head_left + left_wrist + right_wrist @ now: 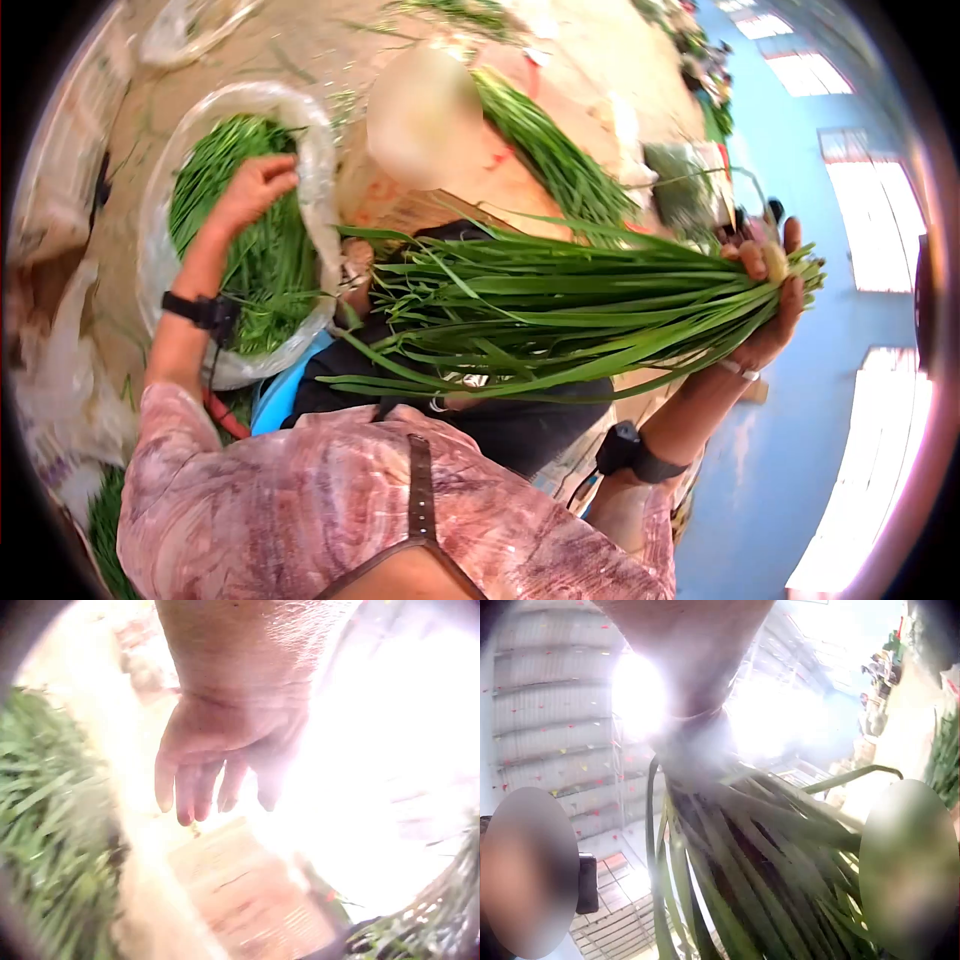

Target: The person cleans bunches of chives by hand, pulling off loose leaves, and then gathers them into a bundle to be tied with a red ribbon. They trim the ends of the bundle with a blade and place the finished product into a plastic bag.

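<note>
The bunch of garlic chives (pixel 560 310) is gripped above the lap (pixel 540 428) by its stem ends (pixel 812 268) in the right hand (pixel 772 328); nothing is held by the relaxed left hand (pixel 256 192). Probably light, floppy and easily bruised, it is best taken there.

Left hand (pixel 256 188) relaxed, curled; right hand (pixel 772 332) gripping

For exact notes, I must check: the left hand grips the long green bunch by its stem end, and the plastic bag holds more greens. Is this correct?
Not quite: it is the right hand that grips the long green bunch by its stem end, as the head view shows. The plastic bag does hold more greens.
</note>
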Demonstrator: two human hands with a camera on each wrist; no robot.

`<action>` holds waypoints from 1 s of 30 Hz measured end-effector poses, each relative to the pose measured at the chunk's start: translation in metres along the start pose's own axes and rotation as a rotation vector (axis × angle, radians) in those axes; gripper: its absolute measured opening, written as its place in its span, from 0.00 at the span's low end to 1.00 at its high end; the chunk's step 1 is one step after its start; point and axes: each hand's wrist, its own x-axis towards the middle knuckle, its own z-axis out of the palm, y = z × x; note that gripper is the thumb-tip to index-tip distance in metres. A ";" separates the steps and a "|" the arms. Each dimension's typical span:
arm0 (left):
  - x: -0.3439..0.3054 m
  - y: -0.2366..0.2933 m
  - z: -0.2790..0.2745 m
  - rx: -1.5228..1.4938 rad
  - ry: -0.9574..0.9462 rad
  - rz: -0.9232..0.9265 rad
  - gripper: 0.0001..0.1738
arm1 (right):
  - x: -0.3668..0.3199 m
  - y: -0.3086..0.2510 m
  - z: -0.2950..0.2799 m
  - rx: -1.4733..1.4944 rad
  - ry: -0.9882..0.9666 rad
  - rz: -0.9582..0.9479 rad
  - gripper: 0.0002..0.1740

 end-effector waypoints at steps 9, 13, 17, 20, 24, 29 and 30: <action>0.004 0.345 0.121 0.057 -0.477 0.953 0.44 | 0.028 -0.030 -0.037 -1.059 0.364 -0.227 0.21; 0.011 0.369 0.250 0.324 -0.201 0.920 0.59 | 0.034 -0.011 -0.061 -1.262 0.371 -0.360 0.16; 0.048 0.347 0.320 0.165 -0.020 0.958 0.61 | 0.030 -0.013 -0.073 -0.969 0.459 -0.259 0.12; 0.088 0.329 0.343 -0.345 -0.608 0.846 0.58 | 0.031 -0.011 -0.092 -0.611 0.497 -0.135 0.08; 0.066 0.299 0.341 -0.838 -1.394 0.317 0.57 | 0.027 0.003 -0.091 -0.223 0.546 0.013 0.09; 0.015 0.204 0.374 -1.321 -1.676 -0.177 0.63 | 0.007 0.057 -0.137 -0.276 0.826 0.198 0.08; -0.004 0.191 0.370 -1.381 -1.646 -0.262 0.64 | -0.003 0.076 -0.153 -0.326 0.865 0.247 0.07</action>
